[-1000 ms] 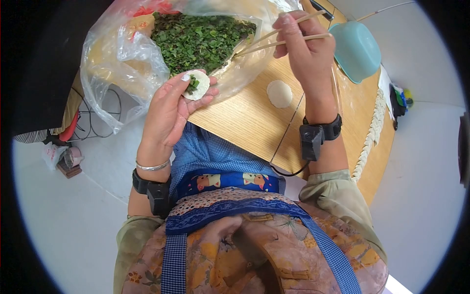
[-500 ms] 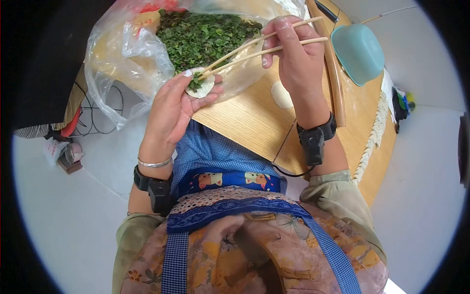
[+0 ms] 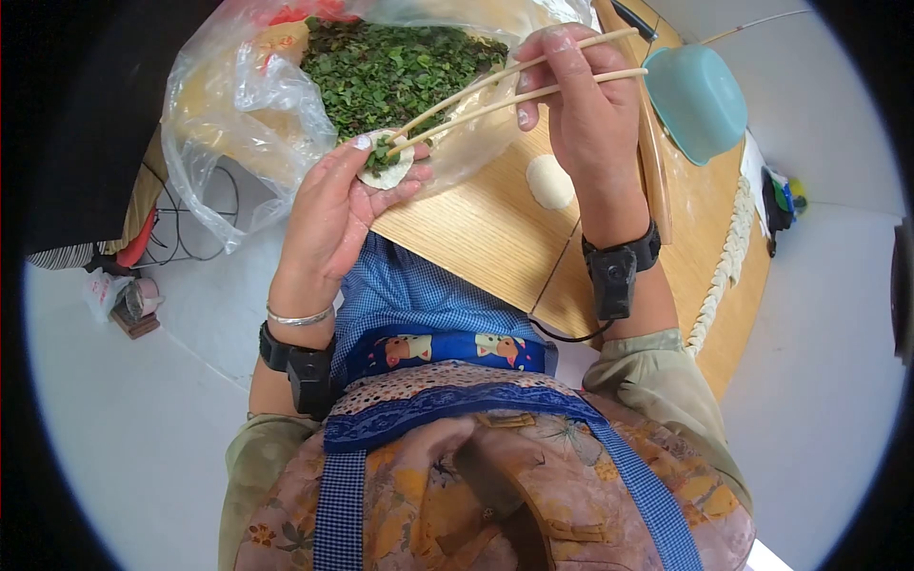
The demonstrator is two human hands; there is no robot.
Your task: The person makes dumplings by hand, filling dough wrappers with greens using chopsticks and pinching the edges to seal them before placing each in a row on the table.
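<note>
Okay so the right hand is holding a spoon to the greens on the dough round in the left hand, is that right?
Not a spoon: the head view shows the right hand holding chopsticks to the greens on the dough round in the left hand.

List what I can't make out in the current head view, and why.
All in the head view:
Underside of the held dough round: hidden by the left hand.
Far side of the plastic bag: cut off by the top edge.
What lies beneath the chopped greens: they cover it.
Blue-and-green item: too small to identify.
</note>
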